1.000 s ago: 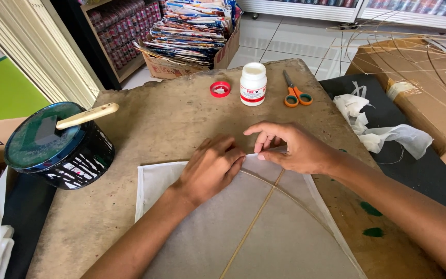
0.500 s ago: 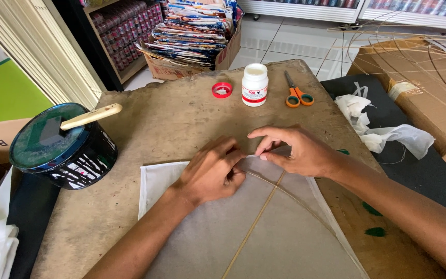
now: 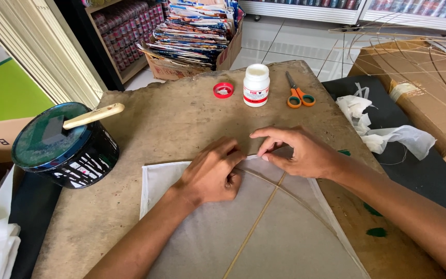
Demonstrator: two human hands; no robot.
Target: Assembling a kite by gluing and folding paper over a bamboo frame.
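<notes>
Left hand: the left hand [image 3: 210, 175] lies knuckles up on the white paper sheet [image 3: 264, 232], fingers curled and pinching its top edge, pressing it flat, as far as one can judge, so the fold holds

Right hand: the right hand [image 3: 298, 152] sits at about 2 o'clock from the left one, thumb and fingertips nipping the same edge near the tip, palm arched, nothing else grasped

Paper sheet: it lies flat on the worn board [image 3: 181, 113], just in front of the person, spreading toward 6 o'clock

Thin sticks: a straight bamboo spine [image 3: 254, 227] runs from under the hands to 6 o'clock, and a bowed stick [image 3: 305, 206] curves off to 4 o'clock; both lie on top of the paper, so the edge seems to be turned over where they meet

Dark tin: the round tin [image 3: 63, 147] stands at 9 o'clock with a pale-handled brush [image 3: 94, 114] resting across its lid, close by the left arm

Far edge: at 12 o'clock, well apart from the hands, stand a white bottle [image 3: 256, 85], its red cap [image 3: 223, 90] off beside it, and orange-handled scissors [image 3: 298, 95], parked within reach yet out of the way

Scraps: crumpled white paper [image 3: 383, 129] lies at 3 o'clock, off the board
</notes>
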